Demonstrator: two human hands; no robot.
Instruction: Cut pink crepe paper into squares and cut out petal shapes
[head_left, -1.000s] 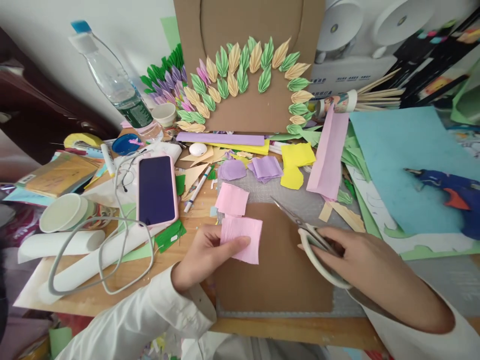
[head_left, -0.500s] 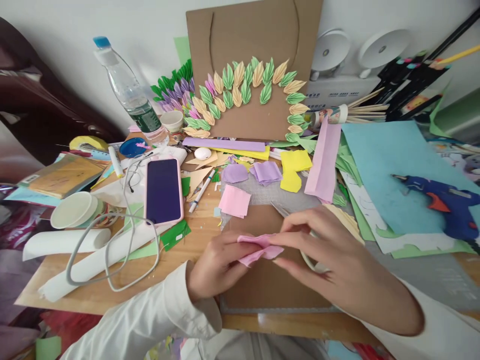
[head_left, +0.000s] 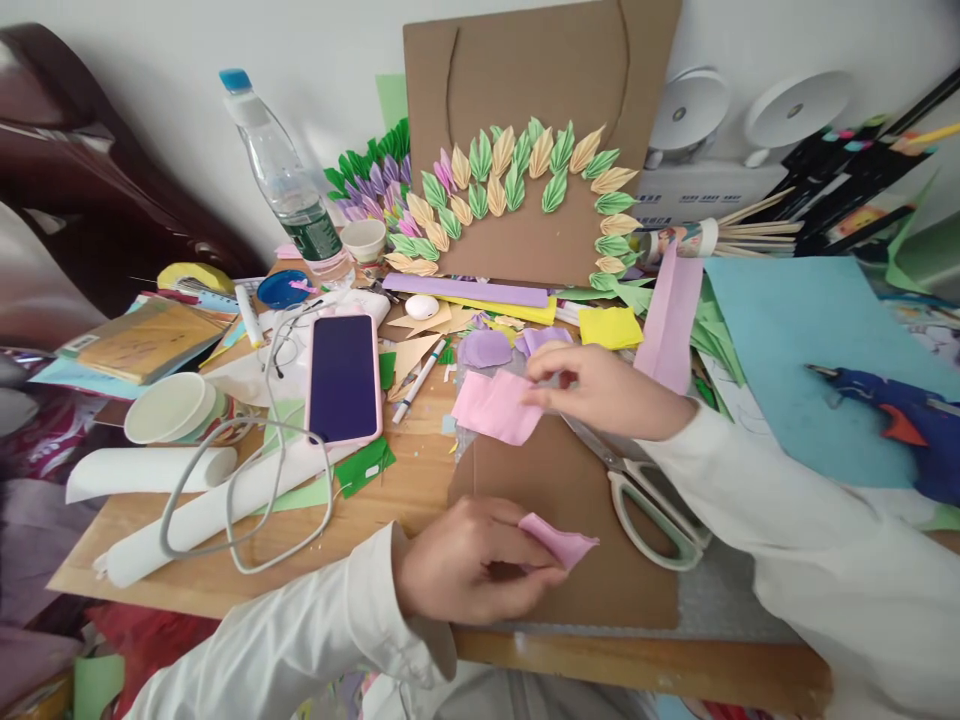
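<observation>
My left hand (head_left: 480,560) is closed on a folded pink crepe paper piece (head_left: 562,543) near the front of a brown cardboard sheet (head_left: 570,500). Farther back, my right hand (head_left: 600,385) pinches the edge of a second pink paper square (head_left: 491,405) lying by the cardboard's far left corner. White-handled scissors (head_left: 649,500) lie on the cardboard just right of my right forearm, with no hand on them.
A pink-cased phone (head_left: 343,378) and a grey cable (head_left: 247,480) lie at the left with paper cups and rolled white paper. Behind stands cardboard with paper leaves (head_left: 517,170), a water bottle (head_left: 285,180). A blue glue gun (head_left: 900,420) rests on blue paper at right.
My right hand let go of the scissors, helped fold the pink piece, then reached back to the second pink square. My left hand drew the folded piece toward me.
</observation>
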